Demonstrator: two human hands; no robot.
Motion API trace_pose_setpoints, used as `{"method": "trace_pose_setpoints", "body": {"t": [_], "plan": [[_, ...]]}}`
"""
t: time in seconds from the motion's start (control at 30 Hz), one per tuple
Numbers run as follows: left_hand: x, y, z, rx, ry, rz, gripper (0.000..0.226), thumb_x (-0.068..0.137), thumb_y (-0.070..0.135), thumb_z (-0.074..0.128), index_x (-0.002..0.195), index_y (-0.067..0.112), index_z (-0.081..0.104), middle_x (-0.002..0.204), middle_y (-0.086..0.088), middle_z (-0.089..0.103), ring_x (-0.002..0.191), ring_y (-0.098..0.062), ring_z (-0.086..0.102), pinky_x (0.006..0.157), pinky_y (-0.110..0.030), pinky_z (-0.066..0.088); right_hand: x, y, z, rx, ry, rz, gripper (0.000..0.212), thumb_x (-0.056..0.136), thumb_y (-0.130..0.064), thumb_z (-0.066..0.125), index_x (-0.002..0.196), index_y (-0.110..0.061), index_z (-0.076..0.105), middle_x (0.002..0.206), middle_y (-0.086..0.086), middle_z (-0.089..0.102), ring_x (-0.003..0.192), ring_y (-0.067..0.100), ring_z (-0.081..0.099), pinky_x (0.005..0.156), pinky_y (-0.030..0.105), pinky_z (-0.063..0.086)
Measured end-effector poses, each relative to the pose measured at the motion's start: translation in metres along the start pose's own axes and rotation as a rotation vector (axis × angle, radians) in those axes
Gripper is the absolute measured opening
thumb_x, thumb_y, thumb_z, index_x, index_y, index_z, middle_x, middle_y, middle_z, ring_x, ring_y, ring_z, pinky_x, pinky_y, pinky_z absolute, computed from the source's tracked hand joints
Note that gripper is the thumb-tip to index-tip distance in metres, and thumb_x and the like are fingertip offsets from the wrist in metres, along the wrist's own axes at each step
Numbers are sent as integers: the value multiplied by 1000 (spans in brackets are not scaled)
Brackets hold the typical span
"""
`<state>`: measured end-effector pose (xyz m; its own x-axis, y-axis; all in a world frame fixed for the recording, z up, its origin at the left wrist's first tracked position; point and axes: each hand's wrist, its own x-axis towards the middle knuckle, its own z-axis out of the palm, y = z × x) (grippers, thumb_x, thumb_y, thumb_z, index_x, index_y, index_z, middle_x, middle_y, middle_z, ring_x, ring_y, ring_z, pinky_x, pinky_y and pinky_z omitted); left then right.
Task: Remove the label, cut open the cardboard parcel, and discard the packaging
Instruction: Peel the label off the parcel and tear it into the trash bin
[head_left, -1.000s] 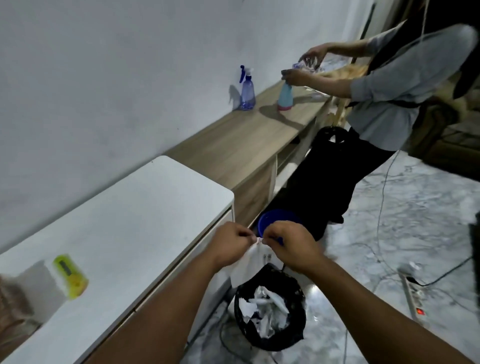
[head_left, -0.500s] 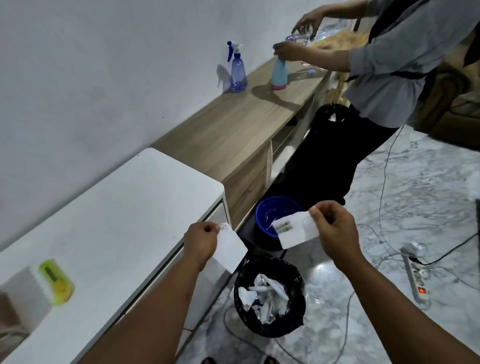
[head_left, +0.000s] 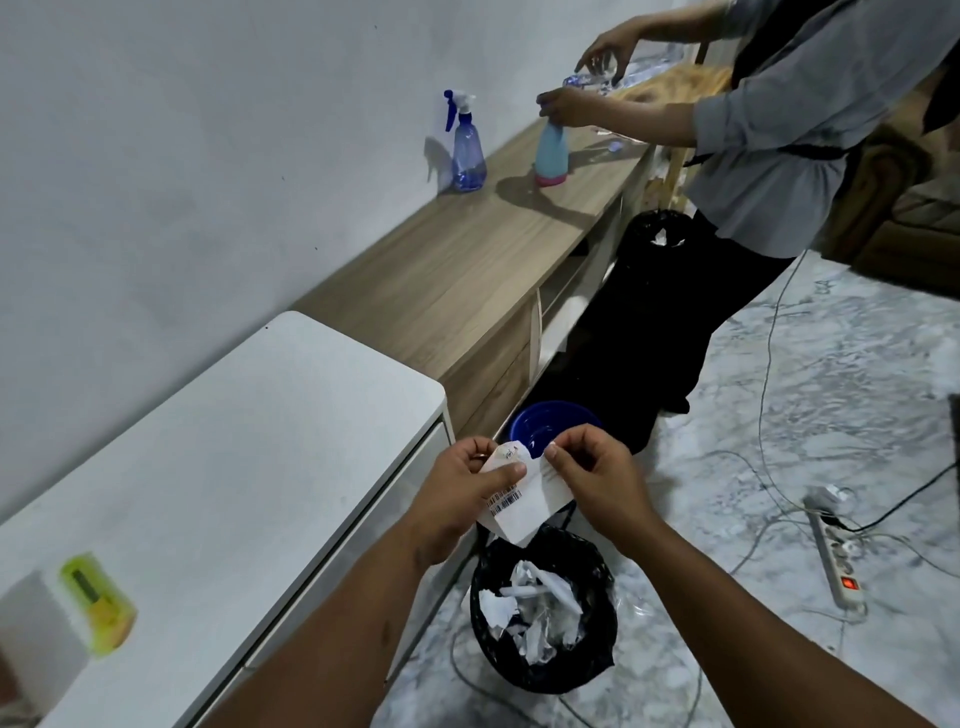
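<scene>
Two spray bottles stand on a wooden counter; a power strip lies on the marble floor.

label pieces above bin, cutter on table

Two spray bottles, two lined bins, one yellow cutter

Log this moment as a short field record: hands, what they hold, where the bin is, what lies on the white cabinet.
left hand: pinches the label pieces
right hand: pinches the same pieces at their top edge
label pieces: white paper with a barcode, overlapped, held above the bin
bin: black liner, on the floor, torn paper inside
white cabinet: yellow-green cutter lies near its left end
</scene>
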<state>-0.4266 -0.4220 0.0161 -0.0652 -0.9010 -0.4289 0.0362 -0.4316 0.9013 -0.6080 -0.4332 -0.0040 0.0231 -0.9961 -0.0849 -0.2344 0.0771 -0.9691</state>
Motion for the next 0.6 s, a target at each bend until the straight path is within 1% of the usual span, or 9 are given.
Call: {"method": "trace_pose_setpoints", "body": {"t": [0.07, 0.13, 0.2, 0.27, 0.33, 0.37, 0.43, 0.5, 0.6], "plan": [[4, -1, -3, 66, 23, 24, 17, 88, 6, 77, 100, 8, 65, 92, -12, 79, 76, -20, 75, 62, -27, 58, 1, 0, 0, -2, -34, -6, 4, 90, -22, 68, 88, -24, 65, 83, 2, 70, 77, 17, 68, 66, 34, 58], [7, -1, -6, 88, 41, 39, 20, 89, 6, 76, 106, 9, 66, 92, -6, 80, 76, -17, 76, 63, -25, 58, 3, -1, 1, 9, -94, 3, 8, 87, -23, 71, 90, -25, 64, 85, 2, 69, 80, 20, 68, 68, 39, 61], [10, -1, -9, 119, 46, 43, 27, 90, 7, 75, 115, 14, 67, 97, -3, 80, 80, -15, 77, 64, -23, 58, 6, -1, 2, -14, -120, 1, 10, 85, -22, 72, 87, -26, 63, 85, 2, 69, 81, 23, 68, 69, 45, 61], [16, -2, -12, 158, 93, 30, 25, 91, 9, 75, 115, 13, 71, 97, -4, 80, 81, -16, 78, 66, -26, 60, 10, -1, 4, -63, -107, -22, 10, 84, -21, 74, 82, -25, 65, 82, 1, 70, 79, 21, 68, 70, 47, 60], [22, -2, -13, 128, 168, -24, 16, 91, 8, 74, 107, 9, 76, 88, -5, 81, 75, -17, 77, 67, -30, 60, 11, -3, 7, -127, -94, -80, 10, 80, -21, 77, 78, -26, 68, 81, -4, 69, 77, 14, 66, 70, 42, 60], [24, -1, -12, 107, 190, -54, 11, 91, 7, 73, 101, 8, 77, 84, -5, 80, 71, -16, 76, 64, -28, 59, 11, -3, 9, -175, -89, -137, 11, 78, -21, 79, 77, -25, 68, 81, -7, 68, 78, 11, 64, 71, 39, 59], [27, 0, -10, 110, 218, -88, 5, 91, 7, 74, 91, 11, 77, 78, -4, 79, 64, -12, 73, 55, -22, 55, 11, -3, 10, -279, -98, -248, 15, 76, -21, 80, 75, -27, 67, 83, -12, 66, 83, 8, 62, 74, 34, 56], [31, -2, -5, 136, 232, -103, 3, 90, 9, 75, 92, 11, 77, 77, -2, 77, 58, -7, 70, 48, -16, 49, 9, -3, 9, -354, -102, -288, 18, 76, -22, 80, 76, -32, 65, 84, -17, 64, 89, 5, 59, 77, 32, 54], [37, -5, 1, 122, 278, -125, 11, 91, 11, 74, 100, 5, 77, 84, -6, 78, 61, -11, 71, 47, -18, 48, 5, -2, 0, -387, -79, -314, 18, 75, -24, 81, 77, -35, 66, 85, -21, 63, 93, 2, 57, 80, 28, 52]]}}
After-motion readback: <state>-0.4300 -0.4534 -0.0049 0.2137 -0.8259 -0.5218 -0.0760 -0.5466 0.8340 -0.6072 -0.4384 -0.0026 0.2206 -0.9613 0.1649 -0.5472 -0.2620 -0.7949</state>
